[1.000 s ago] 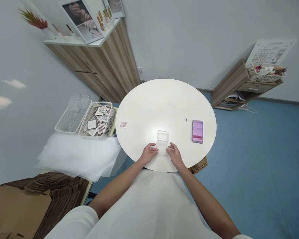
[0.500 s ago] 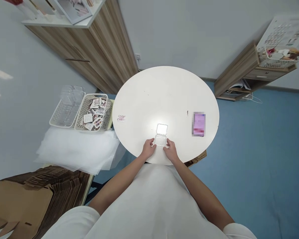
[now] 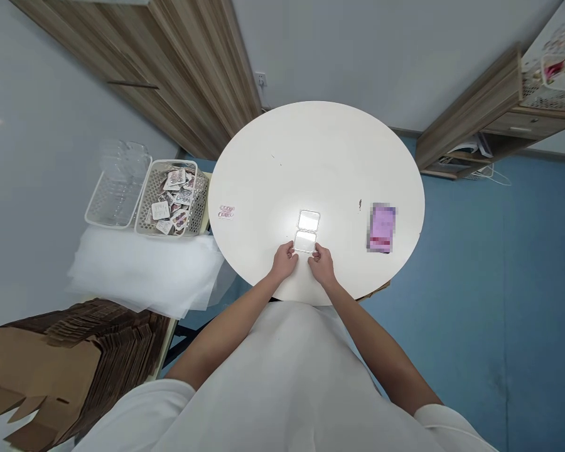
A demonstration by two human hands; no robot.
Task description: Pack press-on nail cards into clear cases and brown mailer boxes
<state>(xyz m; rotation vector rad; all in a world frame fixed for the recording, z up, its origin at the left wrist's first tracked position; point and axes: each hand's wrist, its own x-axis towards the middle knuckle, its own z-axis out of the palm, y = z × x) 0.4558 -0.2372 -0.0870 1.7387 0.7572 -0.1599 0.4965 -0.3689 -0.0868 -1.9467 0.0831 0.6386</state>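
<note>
On the white oval table, a small clear plastic case (image 3: 306, 241) stands unfolded, its two halves hinged and both showing a bright reflection. My left hand (image 3: 284, 260) holds the near half by its left edge, fingers curled. At the opposite edge, my right hand (image 3: 322, 263) grips the same half with thumb and fingers. A small card with pink pieces (image 3: 226, 211) lies at the table's left side, away from both hands.
The round white table (image 3: 320, 157) also bears a blurred purple item (image 3: 382, 228) at right. To the left stand a basket of cards (image 3: 195, 216), a basket of clear plastic boxes (image 3: 96, 216), white sheets (image 3: 141, 267) and folded cardboard (image 3: 47, 376).
The case and both hands have moved slightly forward, away from my body. The near half now shows a bright reflection. My view has tilted downward.
</note>
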